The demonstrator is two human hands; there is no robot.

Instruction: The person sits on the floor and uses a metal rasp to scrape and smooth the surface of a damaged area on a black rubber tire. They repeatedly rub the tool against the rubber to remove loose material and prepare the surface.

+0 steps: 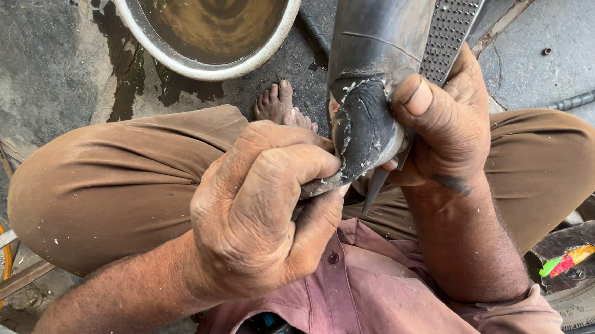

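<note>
The black rubber tube [376, 68] hangs over the person's lap, between the knees; it looks soft, floppy and light, best gripped at its scuffed end. The right hand [445, 121] wraps it, thumb pressed on the rubber, with a metal rasp [454, 25] behind. The left hand [261, 206] pinches the torn lower edge. The tube's top is cut off; whatever pokes out below is unclear

Hemmed in around the rubber tube [366, 116]: left hand [261, 206] just below-left, right hand [445, 121] and metal rasp [450, 28] pressed against its right side, knees either side, water basin [206, 24] up-left. Open only over wet concrete [36, 55] far left.
</note>
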